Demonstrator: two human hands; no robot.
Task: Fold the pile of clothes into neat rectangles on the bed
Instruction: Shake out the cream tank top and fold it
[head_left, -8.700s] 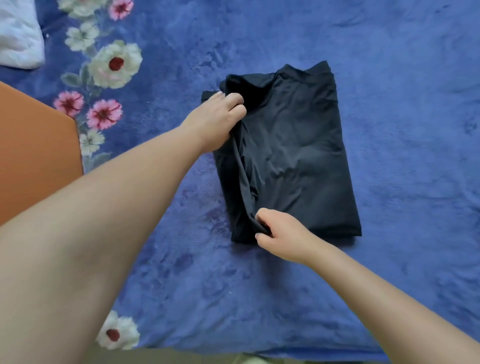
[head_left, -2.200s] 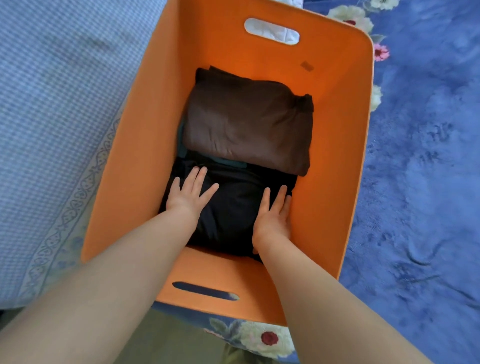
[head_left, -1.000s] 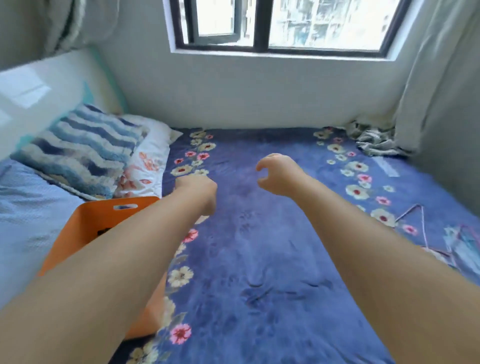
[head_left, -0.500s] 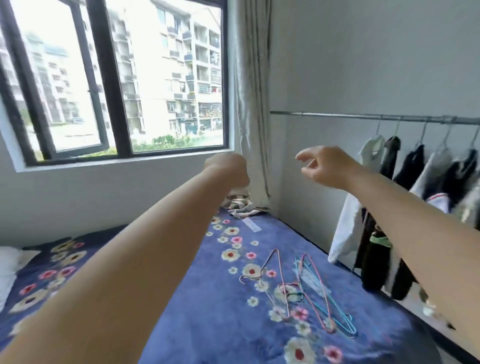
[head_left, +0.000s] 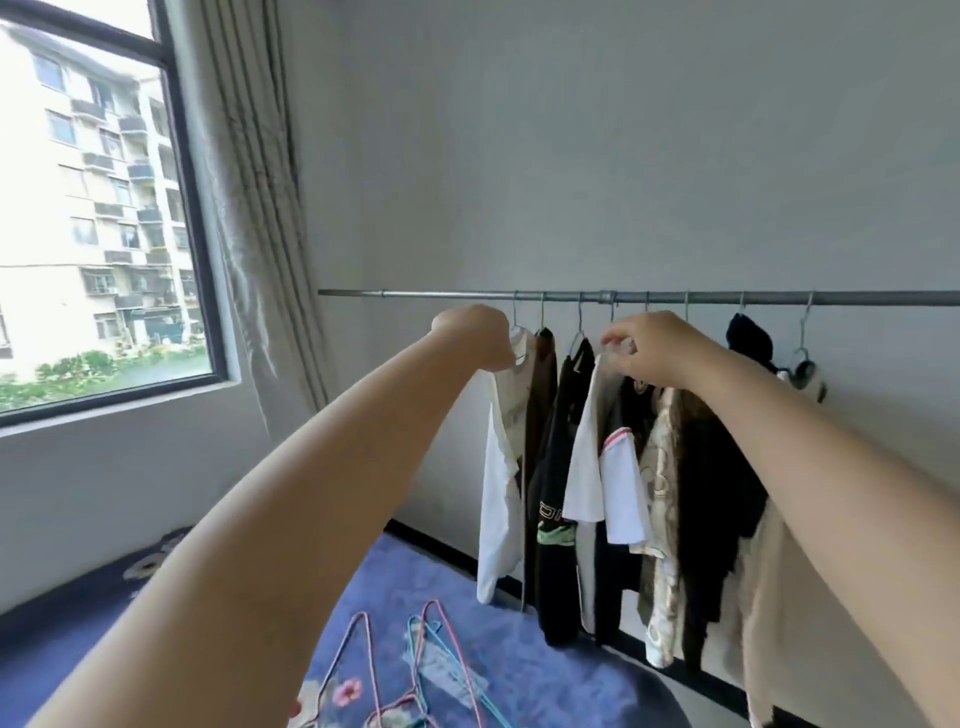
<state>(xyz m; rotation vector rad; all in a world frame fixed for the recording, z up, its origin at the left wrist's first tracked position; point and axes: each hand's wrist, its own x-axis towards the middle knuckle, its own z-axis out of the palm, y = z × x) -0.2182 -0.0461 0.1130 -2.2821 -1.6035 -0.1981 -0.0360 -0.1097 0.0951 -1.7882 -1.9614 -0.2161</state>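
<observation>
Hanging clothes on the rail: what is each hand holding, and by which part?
Right hand pinches the white shirt at its top by the hanger. Left hand meets the cream shirt; grip hidden.

I reach both arms up to the metal clothes rail (head_left: 675, 298), my left hand (head_left: 475, 338) curled at the cream shirt (head_left: 501, 467) on the first hanger and my right hand (head_left: 652, 348) pinching the white shirt (head_left: 597, 467), above loose wire hangers (head_left: 415, 670) on the blue floral blanket (head_left: 545, 675).
</observation>
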